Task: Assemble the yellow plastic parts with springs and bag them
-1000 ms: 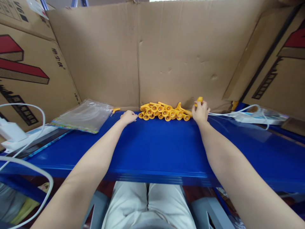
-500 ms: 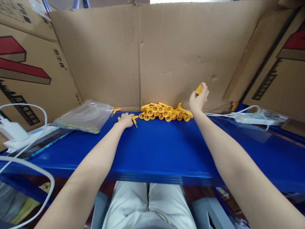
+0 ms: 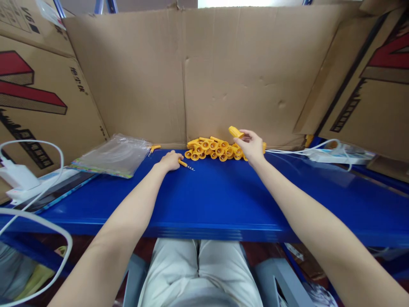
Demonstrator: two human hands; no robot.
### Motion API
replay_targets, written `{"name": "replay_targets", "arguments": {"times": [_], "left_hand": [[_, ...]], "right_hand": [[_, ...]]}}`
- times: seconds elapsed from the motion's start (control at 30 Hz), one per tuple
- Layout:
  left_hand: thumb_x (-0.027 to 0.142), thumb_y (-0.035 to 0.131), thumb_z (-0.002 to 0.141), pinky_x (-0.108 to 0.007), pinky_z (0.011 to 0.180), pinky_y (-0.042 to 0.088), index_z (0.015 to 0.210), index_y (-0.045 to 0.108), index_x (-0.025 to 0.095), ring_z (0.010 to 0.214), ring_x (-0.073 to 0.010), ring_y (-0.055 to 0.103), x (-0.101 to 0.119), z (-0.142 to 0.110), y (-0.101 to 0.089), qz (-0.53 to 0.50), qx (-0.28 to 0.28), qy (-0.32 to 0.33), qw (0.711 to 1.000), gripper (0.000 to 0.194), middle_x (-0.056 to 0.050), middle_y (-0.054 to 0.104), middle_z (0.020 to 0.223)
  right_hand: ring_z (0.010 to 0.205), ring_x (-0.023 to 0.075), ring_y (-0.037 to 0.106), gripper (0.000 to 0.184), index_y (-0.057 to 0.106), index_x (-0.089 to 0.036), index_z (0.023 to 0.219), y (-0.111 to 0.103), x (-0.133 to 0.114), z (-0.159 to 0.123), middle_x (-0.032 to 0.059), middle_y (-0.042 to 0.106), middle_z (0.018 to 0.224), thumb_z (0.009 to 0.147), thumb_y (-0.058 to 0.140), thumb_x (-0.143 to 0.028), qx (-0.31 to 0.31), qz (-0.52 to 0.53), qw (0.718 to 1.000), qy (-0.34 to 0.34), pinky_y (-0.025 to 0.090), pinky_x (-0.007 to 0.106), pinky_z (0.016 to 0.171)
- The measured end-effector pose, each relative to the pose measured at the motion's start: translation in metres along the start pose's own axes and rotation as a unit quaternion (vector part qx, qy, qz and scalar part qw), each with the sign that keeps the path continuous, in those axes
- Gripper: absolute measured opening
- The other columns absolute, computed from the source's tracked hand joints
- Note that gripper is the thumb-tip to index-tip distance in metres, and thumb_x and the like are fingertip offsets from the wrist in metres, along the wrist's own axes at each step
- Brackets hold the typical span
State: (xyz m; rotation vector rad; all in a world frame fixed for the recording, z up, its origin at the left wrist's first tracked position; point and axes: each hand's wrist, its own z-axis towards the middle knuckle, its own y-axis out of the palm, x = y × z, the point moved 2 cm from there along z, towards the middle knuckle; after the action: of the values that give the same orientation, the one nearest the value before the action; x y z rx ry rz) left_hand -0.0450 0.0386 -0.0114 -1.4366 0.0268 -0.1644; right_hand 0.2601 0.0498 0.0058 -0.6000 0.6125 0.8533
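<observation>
My left hand (image 3: 171, 160) is closed round the yellow handle of a corkscrew (image 3: 183, 163). Its metal spiral points right, low over the blue tabletop. My right hand (image 3: 251, 147) is raised above the right end of the pile and pinches a yellow hollow plastic sleeve (image 3: 236, 131) between thumb and fingers. A pile of yellow corkscrew pieces (image 3: 213, 146) lies against the cardboard, several with round flared openings facing me and metal tips inside. Left of my left hand, another yellow corkscrew (image 3: 155, 148) rests with its spiral bare.
Clear plastic bags (image 3: 111, 155) lie at the left on the blue table (image 3: 204, 200). White power strips with cables stand on both sides, one strip (image 3: 340, 157) at the right. A cardboard wall (image 3: 239, 72) closes off the back, and printed cartons (image 3: 35, 98) flank it.
My right hand has moved left and down with the yellow sleeve, from beyond the pile to above it. The corkscrew in my left hand has turned, its spiral now pointing more to the right.
</observation>
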Motion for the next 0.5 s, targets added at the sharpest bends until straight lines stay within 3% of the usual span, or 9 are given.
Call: {"name": "replay_targets", "arguments": {"times": [0.13,0.23,0.37,0.5], "left_hand": [[0.024,0.057,0.068,-0.026,0.077,0.046,0.100,0.070,0.024,0.090,-0.0215,0.064,0.009,-0.004,-0.006,-0.062,-0.042,0.072,0.995,0.035,-0.004,0.070,0.092],[0.030,0.057,0.067,-0.024,0.063,0.043,0.085,0.067,0.022,0.076,-0.0188,0.063,0.019,-0.006,-0.006,-0.086,-0.065,0.105,0.989,0.022,0.000,0.069,0.076],[0.033,0.056,0.066,-0.025,0.058,0.039,0.088,0.062,0.022,0.072,-0.0187,0.062,0.026,-0.007,-0.007,-0.091,-0.002,0.129,0.987,0.025,0.000,0.068,0.073],[0.034,0.056,0.066,-0.026,0.058,0.037,0.090,0.061,0.022,0.076,-0.0198,0.062,0.024,-0.008,-0.008,-0.087,0.038,0.113,0.989,0.028,-0.001,0.068,0.077]], "right_hand": [[0.091,0.0229,0.066,0.045,0.063,-0.017,0.115,0.004,0.001,-0.008,0.0095,0.067,0.099,0.072,0.068,-0.029,-0.099,0.012,0.995,0.011,0.055,0.038,0.080],[0.087,0.0216,0.067,0.045,0.064,-0.018,0.113,0.006,-0.005,-0.014,0.0077,0.068,0.100,0.069,0.073,-0.022,-0.201,-0.022,0.979,-0.034,0.056,0.039,0.080],[0.099,0.0248,0.065,0.039,0.069,-0.018,0.105,0.006,-0.018,-0.022,0.0097,0.067,0.108,0.067,0.072,-0.010,-0.274,-0.163,0.936,-0.147,0.050,0.041,0.093],[0.103,0.0259,0.064,0.041,0.068,-0.019,0.111,0.006,-0.027,-0.024,0.0106,0.067,0.112,0.071,0.069,-0.009,-0.288,-0.206,0.915,-0.192,0.048,0.042,0.095]]}}
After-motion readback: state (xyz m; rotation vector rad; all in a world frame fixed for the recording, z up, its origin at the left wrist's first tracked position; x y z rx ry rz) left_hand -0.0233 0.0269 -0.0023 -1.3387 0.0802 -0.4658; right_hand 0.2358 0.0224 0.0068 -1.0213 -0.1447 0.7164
